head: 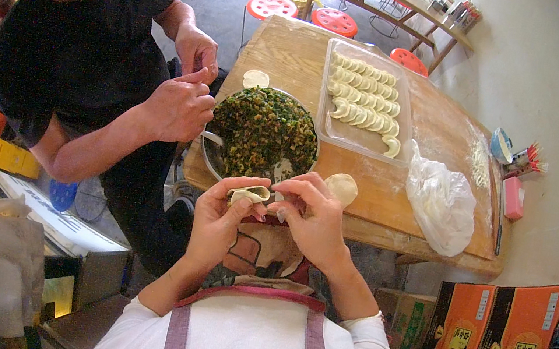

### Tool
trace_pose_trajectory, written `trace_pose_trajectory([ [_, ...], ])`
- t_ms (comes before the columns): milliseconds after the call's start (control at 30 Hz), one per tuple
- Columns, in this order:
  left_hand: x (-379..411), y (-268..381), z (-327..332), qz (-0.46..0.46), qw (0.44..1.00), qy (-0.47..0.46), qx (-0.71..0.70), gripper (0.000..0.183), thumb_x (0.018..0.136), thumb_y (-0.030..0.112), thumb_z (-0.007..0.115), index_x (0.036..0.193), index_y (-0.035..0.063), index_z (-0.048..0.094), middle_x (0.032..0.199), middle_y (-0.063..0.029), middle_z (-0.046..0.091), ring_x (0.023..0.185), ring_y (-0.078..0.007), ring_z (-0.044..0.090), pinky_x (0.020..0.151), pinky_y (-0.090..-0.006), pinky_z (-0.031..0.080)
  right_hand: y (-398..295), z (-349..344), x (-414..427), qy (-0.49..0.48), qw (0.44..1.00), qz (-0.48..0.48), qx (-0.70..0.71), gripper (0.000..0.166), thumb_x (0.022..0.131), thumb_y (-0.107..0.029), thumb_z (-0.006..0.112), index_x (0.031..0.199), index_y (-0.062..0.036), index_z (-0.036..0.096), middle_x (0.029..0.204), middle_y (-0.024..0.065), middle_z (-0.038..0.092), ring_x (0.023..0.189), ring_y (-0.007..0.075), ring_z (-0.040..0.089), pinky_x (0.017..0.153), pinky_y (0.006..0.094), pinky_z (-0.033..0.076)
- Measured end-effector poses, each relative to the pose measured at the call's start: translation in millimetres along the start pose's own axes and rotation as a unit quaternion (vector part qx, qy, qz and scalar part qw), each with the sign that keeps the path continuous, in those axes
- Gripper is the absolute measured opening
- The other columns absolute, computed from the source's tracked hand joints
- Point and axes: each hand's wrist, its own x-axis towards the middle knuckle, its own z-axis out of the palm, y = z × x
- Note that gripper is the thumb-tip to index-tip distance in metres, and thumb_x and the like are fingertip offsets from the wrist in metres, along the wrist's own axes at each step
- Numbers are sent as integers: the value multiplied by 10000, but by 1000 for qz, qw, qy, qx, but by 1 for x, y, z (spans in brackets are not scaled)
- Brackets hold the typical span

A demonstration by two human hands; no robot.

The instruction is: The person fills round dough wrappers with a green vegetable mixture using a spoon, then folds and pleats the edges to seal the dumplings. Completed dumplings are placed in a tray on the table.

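Observation:
My left hand (223, 209) holds a partly folded dumpling wrapper (251, 193) in front of the bowl; a little dark filling shows inside it. Close to its right side is my right hand (309, 213), fingers bent; whether they pinch anything cannot be told. Beyond my hands, a large round metal bowl (313, 166) holds chopped green and brown filling (271, 128), with a pale spoon handle at its left. A round flat wrapper (342, 188) lies just past my right hand, another wrapper (256, 79) behind the bowl. A clear plastic tray (357, 146) carries rows of folded dumplings (367, 92).
A co-worker's hands (186, 96) are at the bowl's left. On the wooden table (291, 45) lie a white plastic bag (440, 200), a thin dark rod (498, 230), a small bowl (501, 145) and a pink box (512, 197). Orange cartons (491, 341) stand at lower right.

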Motion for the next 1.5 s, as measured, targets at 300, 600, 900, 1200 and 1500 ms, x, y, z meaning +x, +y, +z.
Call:
trace_pose_trajectory([
  [300,-1,3,3,9,1000,-10,2,288,991,76,618,1256,-36,614,1335,-175,608,951,-166,670,862,-304,560,8,3,0,46,991,-118,-51,127,780,44,749,886,-8,703,844,98,652,738,238,645,656,322,530],
  [600,-1,-3,4,25,999,-33,13,295,976,67,632,1258,-21,626,1363,-173,581,973,-177,672,868,-306,558,-1,1,-4,40,993,-98,-48,145,789,19,762,923,-21,721,876,118,664,765,260,681,655,342,554],
  [900,-2,0,6,32,998,-39,39,336,962,56,646,1289,-15,624,1371,-155,571,1015,-182,662,884,-312,563,-10,-3,0,41,993,-101,-37,180,773,65,748,932,-17,735,867,96,673,789,225,669,689,309,545],
  [1200,-2,2,4,52,994,-52,77,375,954,17,631,1326,-14,607,1398,-148,547,1069,-201,657,916,-327,573,0,1,0,21,994,-108,-3,205,781,11,767,977,-32,727,876,117,657,752,261,661,650,330,539],
  [1500,-6,10,8,-5,993,-28,114,442,928,-53,620,1366,-19,568,1258,-121,631,1044,-167,660,895,-301,574,-6,-1,2,57,980,-165,-93,175,744,17,765,908,-30,726,850,104,646,753,261,648,655,346,534],
])
